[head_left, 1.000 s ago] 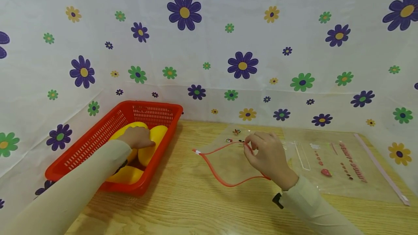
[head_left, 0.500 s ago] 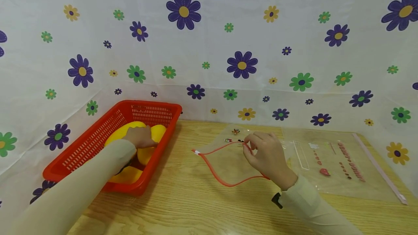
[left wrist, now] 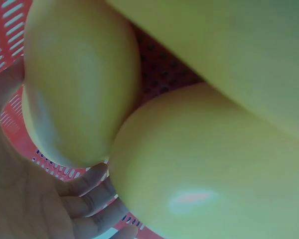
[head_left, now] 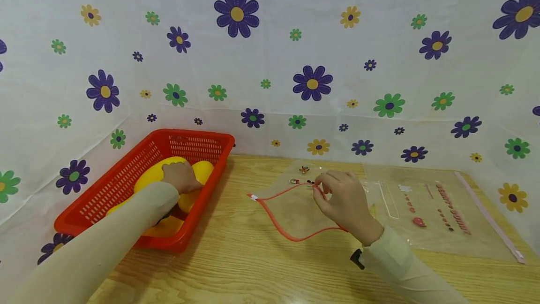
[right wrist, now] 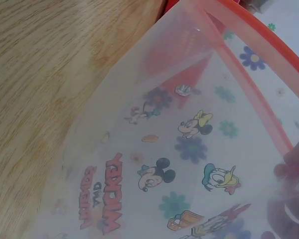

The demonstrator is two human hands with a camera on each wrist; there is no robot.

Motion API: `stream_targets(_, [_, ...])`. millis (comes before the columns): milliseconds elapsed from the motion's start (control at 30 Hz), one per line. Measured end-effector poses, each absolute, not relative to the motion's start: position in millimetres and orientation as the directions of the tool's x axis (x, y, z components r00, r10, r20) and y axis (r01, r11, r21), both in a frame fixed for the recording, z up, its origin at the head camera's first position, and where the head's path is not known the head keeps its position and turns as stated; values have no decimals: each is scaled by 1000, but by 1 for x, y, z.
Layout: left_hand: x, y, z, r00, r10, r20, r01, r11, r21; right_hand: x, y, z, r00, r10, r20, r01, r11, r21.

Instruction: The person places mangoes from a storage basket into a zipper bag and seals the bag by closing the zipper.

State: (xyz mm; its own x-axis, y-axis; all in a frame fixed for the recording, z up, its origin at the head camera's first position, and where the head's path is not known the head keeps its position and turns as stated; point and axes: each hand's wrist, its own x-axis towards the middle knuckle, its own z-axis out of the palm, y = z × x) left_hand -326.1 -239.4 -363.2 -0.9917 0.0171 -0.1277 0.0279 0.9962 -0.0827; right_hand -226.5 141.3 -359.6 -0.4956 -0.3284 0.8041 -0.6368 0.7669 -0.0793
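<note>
Head: the left hand [head_left: 182, 176] sits in the red basket [head_left: 207, 201]; the right hand [head_left: 345, 205] pinches the red-rimmed bag [head_left: 297, 239], apparently so its mouth gapes. Left wrist: thumb and fingers [left wrist: 89, 203] curl round one yellow ovoid [left wrist: 82, 84] inside, likely for grip. Right wrist: wooden tabletop [right wrist: 45, 64], floral sheeting [right wrist: 289, 30] beyond.

I had one basket [head_left: 204, 201] and at least three yellow ovals [head_left: 153, 172] around my left hand [head_left: 181, 176], two bags [head_left: 291, 212] in and beside my right hand [head_left: 343, 203].
</note>
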Motion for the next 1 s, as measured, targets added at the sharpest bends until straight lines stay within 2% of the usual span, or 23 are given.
stream_targets(367, [-331,-239,-364,-985,62,-162,78,993,-94,-227,142,-359,-503,-322,802,-631,771,-87])
stream_targets(1000, [-333,-236,-368,-975,51,-218,73,993,-92,-228,143,-360,-490,-321,811,-636,767,-80])
